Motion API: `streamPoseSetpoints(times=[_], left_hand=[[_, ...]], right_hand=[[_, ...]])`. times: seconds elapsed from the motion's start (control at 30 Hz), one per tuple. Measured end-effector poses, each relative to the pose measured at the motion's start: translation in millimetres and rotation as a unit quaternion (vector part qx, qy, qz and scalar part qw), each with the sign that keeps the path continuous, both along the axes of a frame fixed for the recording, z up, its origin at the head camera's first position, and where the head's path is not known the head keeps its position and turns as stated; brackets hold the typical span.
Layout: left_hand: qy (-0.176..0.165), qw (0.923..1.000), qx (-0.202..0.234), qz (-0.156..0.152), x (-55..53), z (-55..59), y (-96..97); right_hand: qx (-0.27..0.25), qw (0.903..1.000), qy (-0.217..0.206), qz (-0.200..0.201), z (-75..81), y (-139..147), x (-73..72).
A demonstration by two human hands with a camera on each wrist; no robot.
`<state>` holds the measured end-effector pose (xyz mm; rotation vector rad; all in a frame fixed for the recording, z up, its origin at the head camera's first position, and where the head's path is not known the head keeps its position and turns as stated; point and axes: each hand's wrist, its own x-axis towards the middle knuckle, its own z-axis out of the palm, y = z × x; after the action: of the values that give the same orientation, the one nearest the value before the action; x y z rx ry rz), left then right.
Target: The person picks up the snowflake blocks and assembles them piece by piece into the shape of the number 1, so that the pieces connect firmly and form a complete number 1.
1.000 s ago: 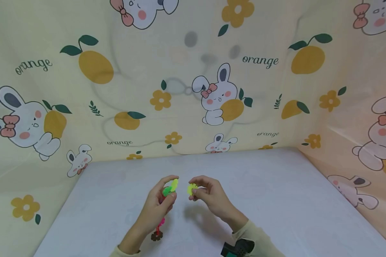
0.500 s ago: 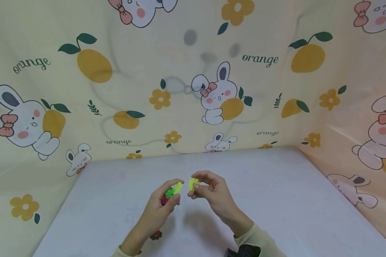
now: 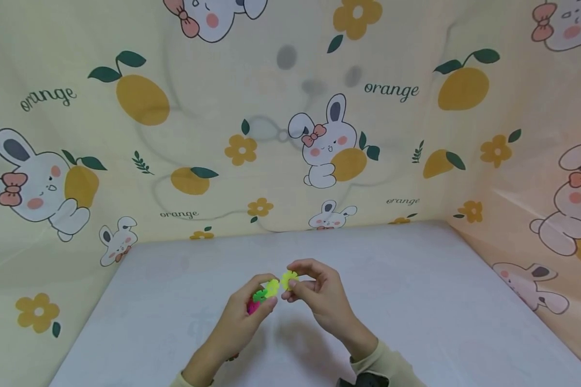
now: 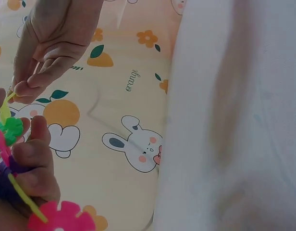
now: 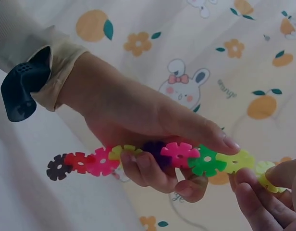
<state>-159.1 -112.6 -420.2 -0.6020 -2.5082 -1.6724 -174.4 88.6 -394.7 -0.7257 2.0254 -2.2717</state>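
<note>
My left hand [image 3: 237,317] grips a chain of flower-shaped interlocking plastic discs. In the right wrist view the chain runs from a dark brown disc [image 5: 58,167] through red, pink, yellow and purple to a green disc [image 5: 207,160] and a yellow-green end disc [image 5: 236,162]. Left thumb and fingertips lie at that end. My right hand [image 3: 329,298] pinches a single yellow disc [image 3: 289,280] between thumb and fingers, its edge close beside the chain's end. In the left wrist view, a pink disc [image 4: 61,217] hangs low on the chain, and left fingers [image 4: 35,154] curl round its middle.
Both hands are above a white tabletop [image 3: 416,301]. A cream cloth [image 3: 271,177] printed with rabbits and oranges rises behind the table and along its sides. A black device [image 5: 25,84] sits on the left wrist, by the sleeve.
The left hand has shifted slightly right, bringing the chain's end nearer the right hand's yellow disc. That end has turned its face more toward the head view, and the brown disc is now mostly hidden.
</note>
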Motion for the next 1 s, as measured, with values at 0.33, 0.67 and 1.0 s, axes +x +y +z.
streamPoseSetpoints(times=[0.33, 0.67, 1.0], left_hand=[[-0.001, 0.9999, -0.007, -0.008, 0.6, 0.9, 0.6], [0.008, 0.9996, -0.019, -0.02, -0.1, -1.6, 1.0], [0.015, 0.9993, -0.032, -0.014, -0.6, -2.0, 1.5]], right_hand=[[0.015, 0.9997, 0.01, -0.018, -1.0, -1.0, 0.0], [0.038, 0.9991, 0.009, -0.016, -1.5, -0.4, -1.2], [0.098, 0.9934, 0.054, -0.027, -1.4, 0.3, 1.4]])
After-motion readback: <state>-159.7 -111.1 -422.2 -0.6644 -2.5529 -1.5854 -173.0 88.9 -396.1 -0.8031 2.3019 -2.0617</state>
